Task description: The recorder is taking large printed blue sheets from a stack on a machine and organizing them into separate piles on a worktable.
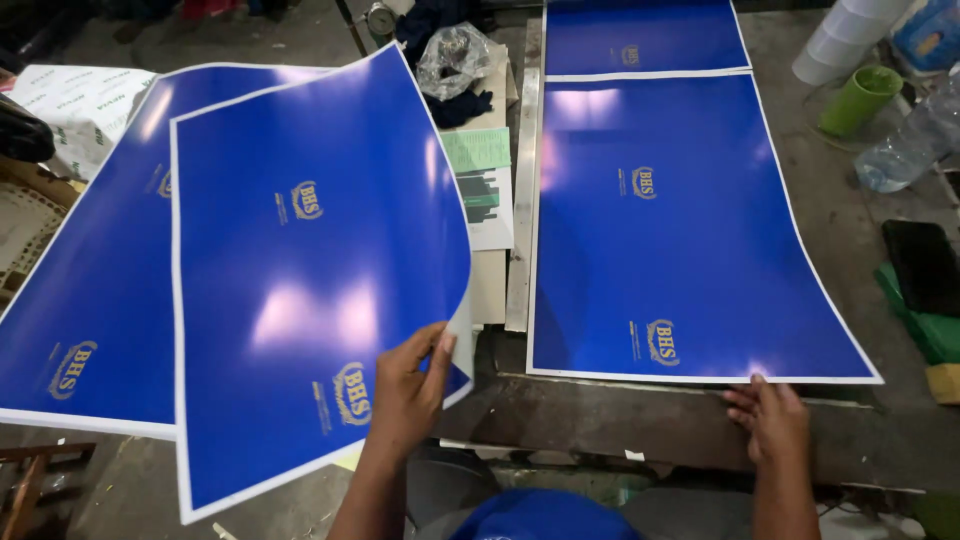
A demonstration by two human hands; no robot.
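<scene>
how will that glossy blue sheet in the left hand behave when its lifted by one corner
Probably floppy: the blue sheet already curls where the left hand pinches its edge. Likely light, since one hand lifts it. Its glare suggests a slick surface that may slide.

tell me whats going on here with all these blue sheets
A person is handling large glossy blue printed sheets at a worn workbench. Their left hand grips the lower right corner of a lifted blue sheet, which curls up over another blue sheet on the left. Their right hand rests at the near edge of a flat blue sheet on the bench. A green cup and a plastic bottle sit at the right.
</scene>
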